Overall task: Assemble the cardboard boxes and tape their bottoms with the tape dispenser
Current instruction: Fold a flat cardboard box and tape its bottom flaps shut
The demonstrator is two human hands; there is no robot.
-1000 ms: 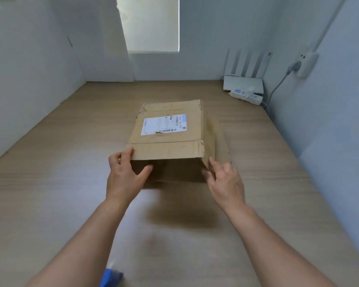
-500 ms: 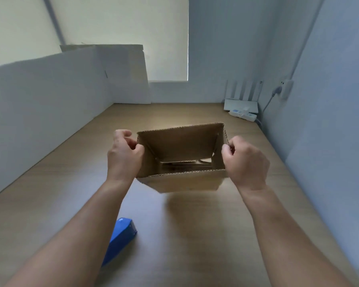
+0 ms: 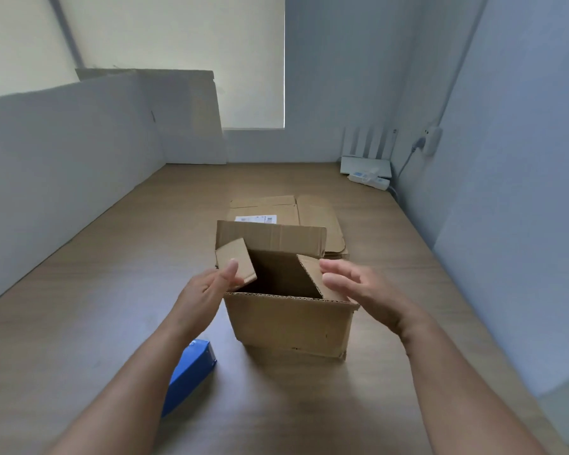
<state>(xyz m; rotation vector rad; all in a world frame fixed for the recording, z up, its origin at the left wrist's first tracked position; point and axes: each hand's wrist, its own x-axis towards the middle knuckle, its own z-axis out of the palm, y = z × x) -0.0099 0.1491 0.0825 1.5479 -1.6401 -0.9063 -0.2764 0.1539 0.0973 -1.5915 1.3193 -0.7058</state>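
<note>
A brown cardboard box (image 3: 289, 323) stands on the wooden table, squared up, its upper flaps unfolded and the inside dark. My left hand (image 3: 211, 290) lies with straight fingers against the small left flap, which leans inward. My right hand (image 3: 358, 290) is flat with straight fingers at the small right flap, also leaning inward. The far long flap stands up. A blue tape dispenser (image 3: 188, 376) lies on the table under my left forearm, partly hidden. Behind the box lie flattened cardboard boxes (image 3: 316, 215), one with a white label.
White panels (image 3: 63, 159) wall the table's left side and a grey wall (image 3: 506, 159) runs along the right. A white router (image 3: 365, 162) and a power strip (image 3: 368, 180) sit in the far right corner, with a plug and cable on the wall.
A second ago my hands held the flat box by its near edge. They lifted it and pulled it open, and now it stands on the table with both hands flat at the side flaps.
</note>
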